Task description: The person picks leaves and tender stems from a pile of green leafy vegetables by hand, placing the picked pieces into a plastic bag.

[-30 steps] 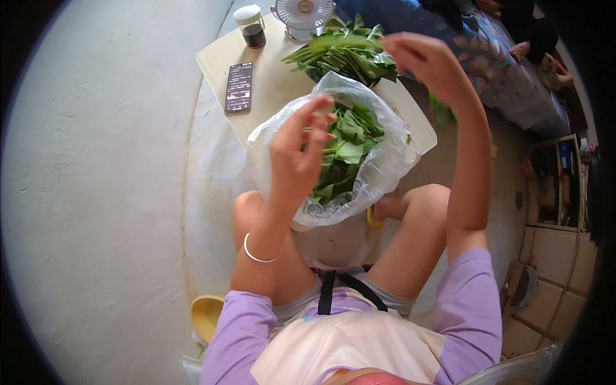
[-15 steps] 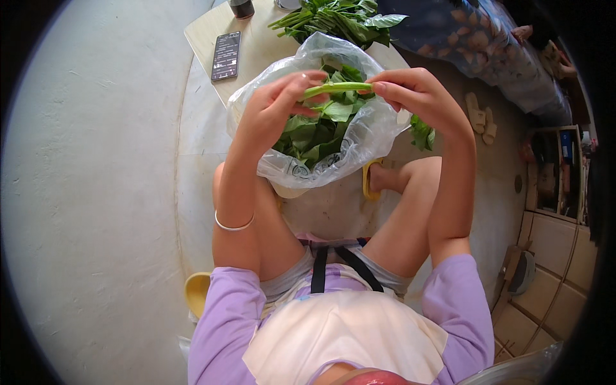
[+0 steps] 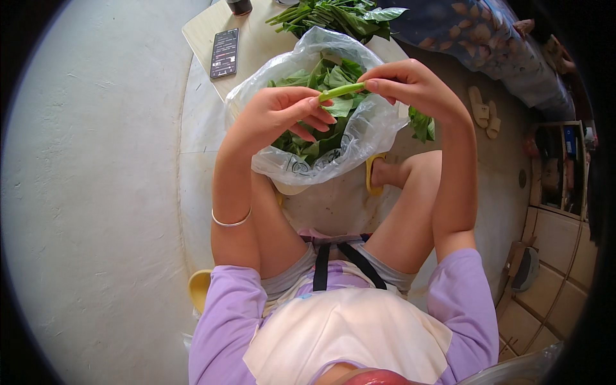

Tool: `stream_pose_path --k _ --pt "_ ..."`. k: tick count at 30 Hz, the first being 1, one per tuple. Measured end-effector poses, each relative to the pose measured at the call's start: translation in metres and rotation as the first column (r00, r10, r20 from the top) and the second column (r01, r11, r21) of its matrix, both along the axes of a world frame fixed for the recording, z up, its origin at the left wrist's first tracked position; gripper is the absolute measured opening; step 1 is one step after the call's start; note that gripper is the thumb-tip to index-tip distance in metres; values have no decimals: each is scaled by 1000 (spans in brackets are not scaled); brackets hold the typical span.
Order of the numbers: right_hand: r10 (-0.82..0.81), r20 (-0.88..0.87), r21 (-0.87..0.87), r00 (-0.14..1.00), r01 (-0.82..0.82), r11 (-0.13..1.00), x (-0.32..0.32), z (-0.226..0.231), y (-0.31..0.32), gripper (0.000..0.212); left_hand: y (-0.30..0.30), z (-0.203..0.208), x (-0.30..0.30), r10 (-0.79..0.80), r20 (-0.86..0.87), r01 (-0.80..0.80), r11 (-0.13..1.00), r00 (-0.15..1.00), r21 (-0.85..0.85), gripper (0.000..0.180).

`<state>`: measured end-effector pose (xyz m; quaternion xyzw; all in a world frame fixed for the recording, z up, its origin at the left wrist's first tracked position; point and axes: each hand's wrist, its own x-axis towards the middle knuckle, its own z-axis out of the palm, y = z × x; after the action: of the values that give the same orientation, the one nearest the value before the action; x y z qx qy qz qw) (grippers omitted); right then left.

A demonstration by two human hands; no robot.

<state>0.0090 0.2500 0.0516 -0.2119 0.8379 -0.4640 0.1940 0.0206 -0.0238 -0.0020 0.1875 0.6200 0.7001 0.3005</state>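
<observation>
A short green vegetable stem [image 3: 343, 91] stretches between my hands above the bag. Its left end is pinched by the thumb and index finger of my left hand [image 3: 285, 114], whose other fingers hang loosely. At the other end, my right hand [image 3: 407, 86] grips it with the fingertips. Beneath them a translucent plastic bag [image 3: 276, 72] gapes wide, with torn green leaves [image 3: 321, 144] inside. Below my right wrist, a leafy sprig [image 3: 421, 125] shows beside the bag; what supports it is hidden.
Behind the bag, a pile of leafy greens [image 3: 333, 18] lies on the pale table [image 3: 204, 29]. A phone [image 3: 224, 53] and a dark cup [image 3: 239, 6] are at its left. Slippers [image 3: 484, 112] lie on the floor by a flowered cloth [image 3: 465, 32].
My left hand has shifted slightly down and its fingers have come back from the stem's left part. The stem now slants upward to the right. My right hand has moved slightly up and left.
</observation>
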Motion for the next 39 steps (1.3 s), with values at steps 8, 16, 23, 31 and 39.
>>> stream_pose_path --k 8,16,23,31,39 --pt "-72 -159 81 985 86 993 9 -3 -11 23 16 -2 5 234 -265 -290 936 936 -199 28" --pt "-131 -372 23 919 150 988 23 -7 -31 21 31 -12 2 492 -433 -570 819 755 -64 26" --pt "-126 -451 17 884 150 989 31 -13 -44 21 36 -18 0 569 -562 -708 705 600 -42 24" --pt "-131 -506 3 853 153 988 40 -21 -50 22 31 -8 -4 663 -304 -686 726 684 41 27" --pt "-244 -158 -209 957 209 955 23 -16 -23 20 14 -13 -12 376 -218 -336 920 901 200 25"
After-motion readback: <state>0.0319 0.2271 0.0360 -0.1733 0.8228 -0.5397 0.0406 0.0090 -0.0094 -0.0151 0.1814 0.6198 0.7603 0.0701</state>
